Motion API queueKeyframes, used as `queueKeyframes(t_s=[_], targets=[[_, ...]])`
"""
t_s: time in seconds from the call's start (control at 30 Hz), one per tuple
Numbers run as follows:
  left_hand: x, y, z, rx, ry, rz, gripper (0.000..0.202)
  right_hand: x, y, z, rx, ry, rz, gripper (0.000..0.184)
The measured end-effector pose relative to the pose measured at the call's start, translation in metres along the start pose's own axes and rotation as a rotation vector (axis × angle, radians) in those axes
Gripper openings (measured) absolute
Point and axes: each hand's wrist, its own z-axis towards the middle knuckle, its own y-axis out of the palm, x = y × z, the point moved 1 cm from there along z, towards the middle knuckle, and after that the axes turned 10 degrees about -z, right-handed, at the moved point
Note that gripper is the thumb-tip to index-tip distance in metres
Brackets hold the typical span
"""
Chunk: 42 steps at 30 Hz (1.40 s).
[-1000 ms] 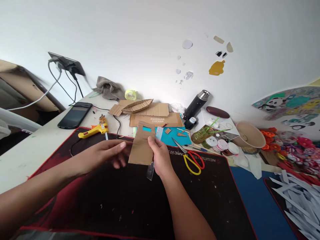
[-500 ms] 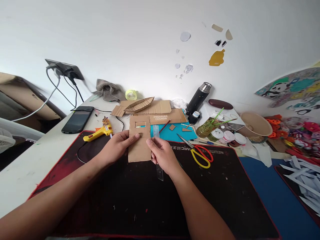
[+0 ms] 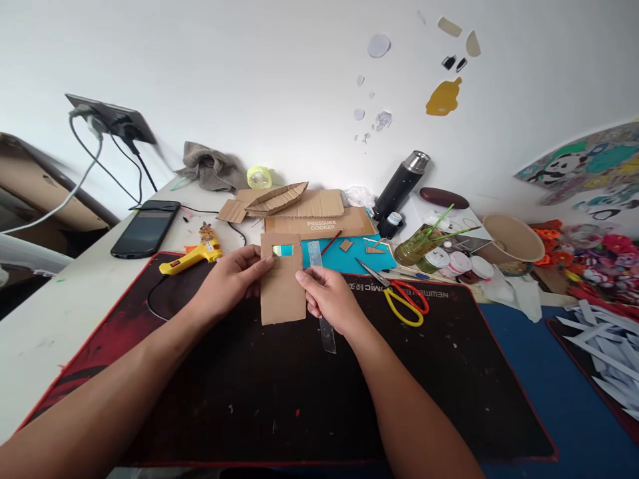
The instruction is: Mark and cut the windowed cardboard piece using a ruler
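Observation:
A brown cardboard piece (image 3: 283, 297) with a rectangular hole cut near its top edge is held up between my hands. On its left edge my left hand (image 3: 244, 271) closes, thumb across the front and fingers behind. The right edge is pinched by my right hand (image 3: 324, 293), its thumb also in front. Blue paper shows through the hole. Behind my right hand a clear ruler (image 3: 327, 336) lies on the black mat, partly covered. Right of that hand are scissors (image 3: 403, 303) with one yellow and one red handle, blades apart.
A yellow glue gun (image 3: 192, 258) and a phone (image 3: 146, 228) lie at left. Behind are cardboard scraps (image 3: 319, 201), a pencil (image 3: 332, 241) and a blue sheet (image 3: 357, 263). Farther right stand a black flask (image 3: 402, 183), paint jars (image 3: 456, 265) and a bowl (image 3: 529, 249).
The cardboard piece has tilted, so the blue sheet now shows more fully through its hole. My left hand grips slightly higher on its edge. The whole view has shifted a little.

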Motion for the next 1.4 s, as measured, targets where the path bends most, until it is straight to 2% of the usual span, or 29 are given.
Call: queueKeyframes(t_s=[0.17,0.3,0.4,0.5,0.6,0.7,1.0,1.2,1.27,1.4], targets=[[-0.002,-0.011,0.004,-0.010,-0.008,0.147,0.058,-0.006,-0.009,-0.001,0.114,-0.052,0.046,0.049],[-0.011,-0.007,0.004,0.003,-0.023,0.270,0.073,-0.014,-0.017,-0.003,0.200,-0.048,0.186,0.061],[-0.015,0.000,0.002,0.022,-0.016,0.356,0.077,-0.017,-0.015,-0.005,0.159,-0.026,0.242,0.067],[-0.015,0.004,0.000,0.075,0.063,0.531,0.080,-0.018,-0.012,-0.005,0.095,-0.018,0.264,0.073],[-0.017,0.004,0.000,0.093,0.144,0.733,0.080,-0.020,-0.012,-0.005,0.109,-0.041,0.271,0.074],[-0.019,0.001,0.001,0.075,0.166,0.835,0.074,-0.021,-0.013,-0.005,0.149,-0.059,0.280,0.073],[-0.023,0.000,0.002,0.045,0.149,0.958,0.068,-0.020,-0.013,-0.004,0.174,-0.084,0.314,0.063],[-0.028,0.000,-0.002,0.010,0.152,1.008,0.060,-0.022,-0.013,-0.004,0.193,-0.079,0.308,0.063],[-0.029,-0.001,-0.007,0.000,0.184,1.024,0.051,-0.022,-0.014,-0.003,0.199,-0.091,0.305,0.065],[-0.030,-0.003,-0.014,-0.056,0.349,1.077,0.041,-0.020,-0.016,-0.002,0.204,-0.102,0.305,0.068]])
